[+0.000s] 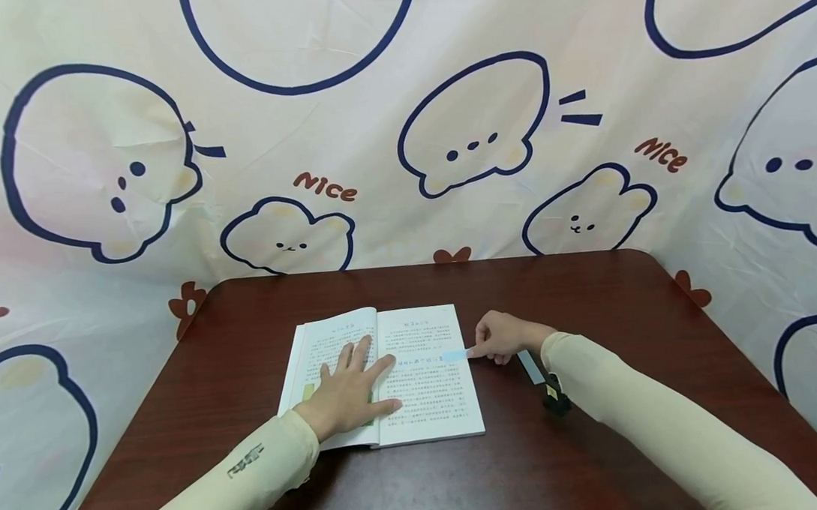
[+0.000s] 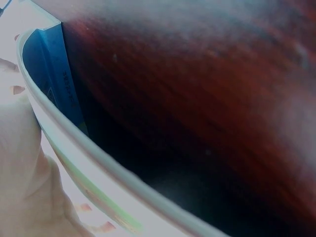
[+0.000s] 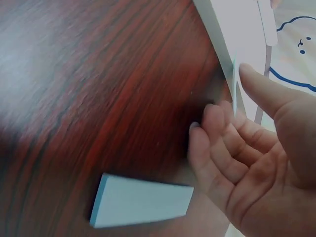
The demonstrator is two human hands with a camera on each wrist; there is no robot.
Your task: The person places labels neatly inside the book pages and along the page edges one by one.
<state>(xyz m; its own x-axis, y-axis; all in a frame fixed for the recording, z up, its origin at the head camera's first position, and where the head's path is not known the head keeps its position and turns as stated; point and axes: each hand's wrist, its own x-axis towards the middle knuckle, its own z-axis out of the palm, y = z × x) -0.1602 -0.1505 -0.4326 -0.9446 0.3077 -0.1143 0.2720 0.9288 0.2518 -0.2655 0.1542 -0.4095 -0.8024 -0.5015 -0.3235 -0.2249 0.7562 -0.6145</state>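
Observation:
An open book (image 1: 424,391) with printed text lies on the table. My left hand (image 1: 350,392) rests across its middle with fingers spread, holding the pages flat; in the left wrist view the left side of the book (image 2: 98,158) curves up off the table, above a blue cover. At the book's right edge, my right hand (image 1: 503,335) pinches a light blue sticky note (image 1: 454,355) that overlaps the right page near a blue heading. The right wrist view shows that note (image 3: 234,94) edge-on between thumb and fingers.
A pad of sticky notes (image 1: 531,366), pale on top with a blue side, lies on the dark wooden table (image 1: 583,291) just right of the book, under the right wrist. A cartoon-printed cloth (image 1: 386,134) hangs behind the table and along its sides.

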